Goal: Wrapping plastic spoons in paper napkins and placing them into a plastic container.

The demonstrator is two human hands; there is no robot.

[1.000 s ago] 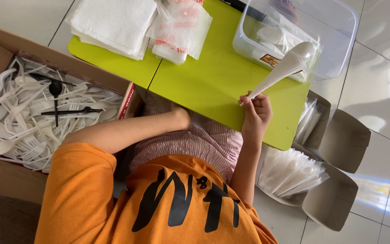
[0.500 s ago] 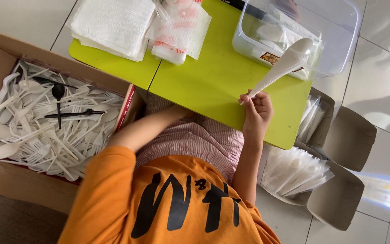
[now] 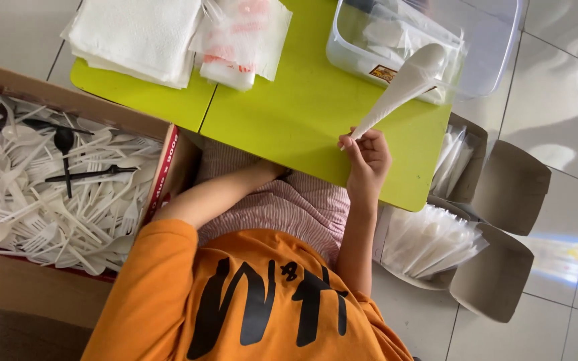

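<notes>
Upright, right hand (image 3: 368, 159) pinches spoon (image 3: 401, 85).

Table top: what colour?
Lime green table top, plain; head view shows it.

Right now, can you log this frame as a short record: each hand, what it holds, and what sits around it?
right hand: pinches the handle of a white plastic spoon above the lime-green table
left hand: hidden under the table edge
left side: cardboard box of white plastic cutlery
table top: white napkin stack, clear plastic tub
</notes>
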